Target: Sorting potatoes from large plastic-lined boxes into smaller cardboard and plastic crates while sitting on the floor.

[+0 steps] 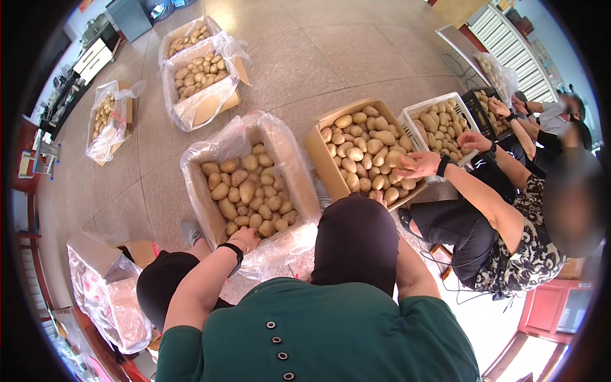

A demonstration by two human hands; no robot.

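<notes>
Before me stands a cardboard box (312, 196) lined with clear plastic, partly filled with potatoes (247, 191). My left hand (245, 238) reaches over its near side, fingers down among the potatoes; whether it grips one is not clear. To the right is a second cardboard box (329, 174), heaped with potatoes (370, 143). Only a few fingertips of my right hand (380, 199) show at that box's near edge. My right knee hides the rest of it, and what it may hold.
A seated co-worker's hand (420, 164) is over the right box, the other by a white crate (410, 119) of potatoes. Further people sit beyond at a black crate (477, 112). More lined potato boxes (179, 112) stand ahead. A plastic-covered box (119, 305) is at my left.
</notes>
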